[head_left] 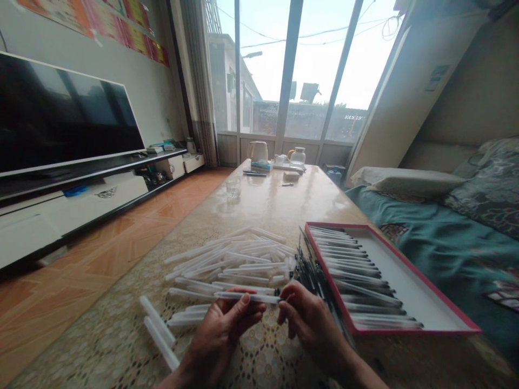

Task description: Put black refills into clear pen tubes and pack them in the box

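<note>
A whitish translucent pen barrel [255, 297] lies level between my hands, above the patterned tablecloth. My left hand [233, 319] is closed on its middle, with the thumb on top. At the barrel's right end, the bent fingers of my right hand [304, 310] pinch around the dark tip; what exactly they grip is hidden. Behind my hands spreads a loose pile of similar white barrels [231, 254]. Just past my right hand lies a bundle of thin dark refills [312, 275]. A red-rimmed box [409, 265] to the right holds a row of pens with dark ends [357, 265].
Two white barrels [160, 335] lie apart at the left. Farther back on the table [279, 205] stand a drinking glass [233, 188], a kettle [258, 152] and a glass jug [298, 156]. A sofa [430, 227] borders the right side, a TV cabinet [97, 200] the left.
</note>
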`<move>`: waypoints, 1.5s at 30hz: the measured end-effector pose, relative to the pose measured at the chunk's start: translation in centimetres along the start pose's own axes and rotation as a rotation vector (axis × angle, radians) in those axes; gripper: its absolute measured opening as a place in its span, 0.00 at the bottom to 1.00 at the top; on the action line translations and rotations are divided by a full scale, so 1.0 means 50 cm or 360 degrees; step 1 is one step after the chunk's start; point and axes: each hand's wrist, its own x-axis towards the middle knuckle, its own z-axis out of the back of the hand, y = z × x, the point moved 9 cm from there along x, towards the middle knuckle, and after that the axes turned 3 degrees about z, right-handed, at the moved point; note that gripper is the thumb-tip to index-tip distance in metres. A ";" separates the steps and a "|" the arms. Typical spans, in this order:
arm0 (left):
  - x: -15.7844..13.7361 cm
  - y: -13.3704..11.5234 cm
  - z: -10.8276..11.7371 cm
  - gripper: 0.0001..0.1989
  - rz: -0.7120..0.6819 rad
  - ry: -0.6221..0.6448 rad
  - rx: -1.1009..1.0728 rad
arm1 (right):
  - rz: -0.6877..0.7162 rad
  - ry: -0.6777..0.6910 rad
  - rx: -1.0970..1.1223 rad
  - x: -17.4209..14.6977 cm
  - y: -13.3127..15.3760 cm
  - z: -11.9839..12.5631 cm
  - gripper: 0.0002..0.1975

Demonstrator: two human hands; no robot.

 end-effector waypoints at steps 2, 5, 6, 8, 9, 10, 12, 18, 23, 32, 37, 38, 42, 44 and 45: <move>0.000 0.000 0.000 0.06 0.0017 -0.0029 0.0013 | -0.0008 0.0039 -0.0029 0.001 -0.006 -0.005 0.16; -0.002 0.000 -0.001 0.06 0.0033 -0.0044 0.0020 | -0.0027 0.0086 -0.0086 0.000 -0.011 -0.009 0.20; -0.002 0.000 0.000 0.06 0.0030 -0.0044 0.0018 | -0.0031 0.0085 -0.0104 0.000 -0.009 -0.008 0.19; -0.003 -0.001 0.001 0.06 0.0015 -0.0048 0.0009 | -0.0023 0.0059 -0.0137 -0.002 -0.002 -0.002 0.15; -0.003 -0.001 0.001 0.06 0.0013 -0.0050 0.0006 | -0.0011 0.0043 -0.0153 -0.002 0.003 0.001 0.13; -0.004 -0.001 0.002 0.06 0.0010 -0.0054 0.0004 | 0.0004 0.0034 -0.0166 -0.002 0.007 0.003 0.12; -0.004 0.001 0.002 0.07 0.0027 -0.0064 0.0009 | 0.0034 0.0043 -0.0180 -0.001 0.011 0.001 0.13; -0.001 0.001 0.000 0.07 0.0059 -0.0084 0.0026 | 0.0070 0.0051 -0.0260 0.002 0.009 -0.001 0.20; -0.002 0.000 -0.002 0.08 0.0030 -0.0060 0.0001 | 0.0039 0.0076 -0.0231 -0.001 0.012 -0.003 0.14; -0.001 0.000 0.003 0.07 0.0017 -0.0078 0.0003 | 0.0076 0.0045 -0.0276 0.000 0.012 -0.001 0.13; -0.001 0.005 0.007 0.07 0.0044 -0.0064 0.0013 | 0.0077 0.0072 -0.0319 0.000 0.005 -0.007 0.18; -0.001 0.005 0.006 0.06 0.0044 -0.0059 0.0015 | 0.0077 0.0075 -0.0317 0.001 0.004 -0.008 0.18; -0.003 0.000 -0.001 0.06 0.0011 -0.0030 -0.0001 | 0.0088 0.0041 -0.0305 0.001 0.007 -0.004 0.14; -0.004 0.000 0.000 0.07 0.0026 -0.0063 0.0004 | 0.0091 0.0044 -0.0324 0.001 0.009 -0.004 0.13; -0.004 0.000 0.001 0.07 0.0037 -0.0083 0.0009 | 0.0087 0.0055 -0.0340 0.001 0.009 -0.006 0.13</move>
